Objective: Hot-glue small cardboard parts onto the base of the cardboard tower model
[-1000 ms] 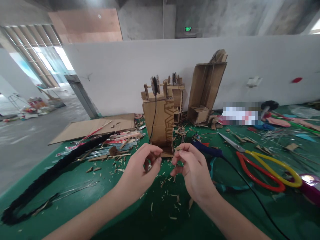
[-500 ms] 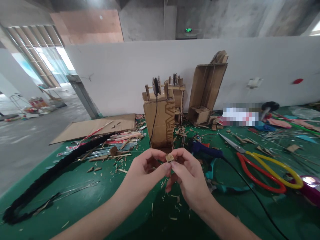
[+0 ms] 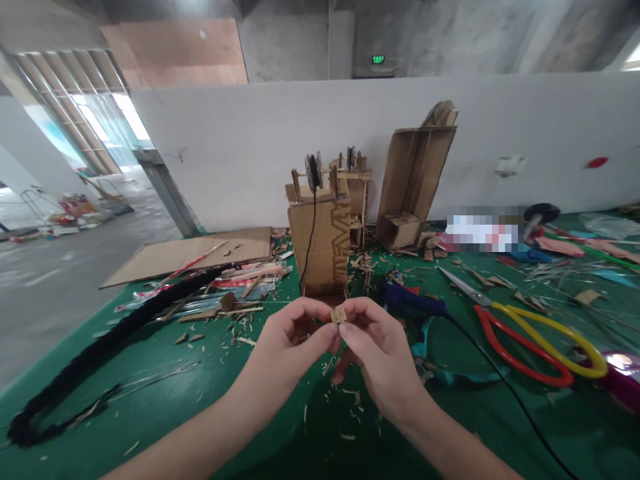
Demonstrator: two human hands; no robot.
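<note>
Far left there's a long black braid (image 3: 100,347) snaking along the green table (image 3: 200,400). Left hand (image 3: 290,347) and right hand (image 3: 383,357) meet in the middle, both pinching a tiny cardboard piece (image 3: 339,315) between their fingertips, right in front of the cardboard tower (image 3: 320,243). Red and yellow scissors (image 3: 530,337) lie over on the right.

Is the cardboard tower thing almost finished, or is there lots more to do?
Partly. The cardboard tower already stands upright on the green table, with a black cord hanging down its front. Right now the left hand and right hand pinch one small cardboard piece together. That piece isn't attached yet, and scraps and scissors lie around.
</note>
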